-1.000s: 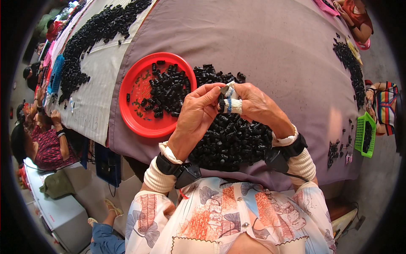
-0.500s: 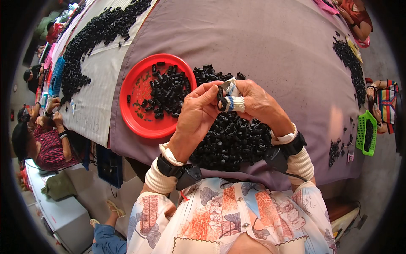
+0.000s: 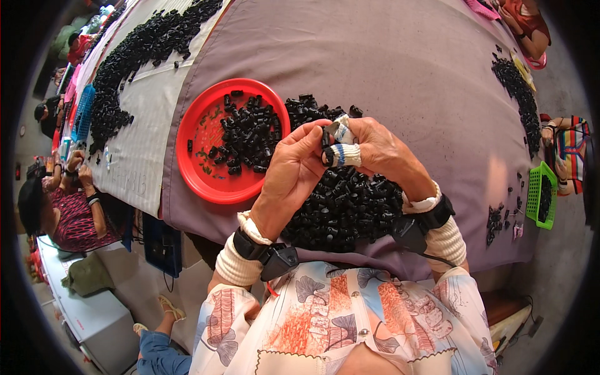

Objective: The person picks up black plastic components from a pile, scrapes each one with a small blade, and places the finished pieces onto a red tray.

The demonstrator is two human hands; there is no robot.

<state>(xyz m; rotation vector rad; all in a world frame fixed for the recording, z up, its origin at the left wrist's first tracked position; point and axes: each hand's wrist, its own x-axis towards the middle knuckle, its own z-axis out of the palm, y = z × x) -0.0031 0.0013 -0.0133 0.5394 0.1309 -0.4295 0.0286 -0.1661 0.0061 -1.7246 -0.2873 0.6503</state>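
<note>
Between the fingertips of my left hand is a small black cylindrical part. My right hand is closed against the same part, its thumb and forefinger wrapped in white finger covers with blue stripes. Whatever else the right fingers grip is too small to make out. Below both hands lies a heap of similar black parts on the mauve cloth. To the left, a round red tray holds more black parts and small dark scraps.
A long pile of black parts covers the pale cloth at far left. At the right stand a green basket and another dark pile. Co-workers sit along both sides, one in a patterned top at left.
My hands stay almost in place around the black part, with a slight shift of the right fingers. A grey sliver by the right finger covers shows less now.
</note>
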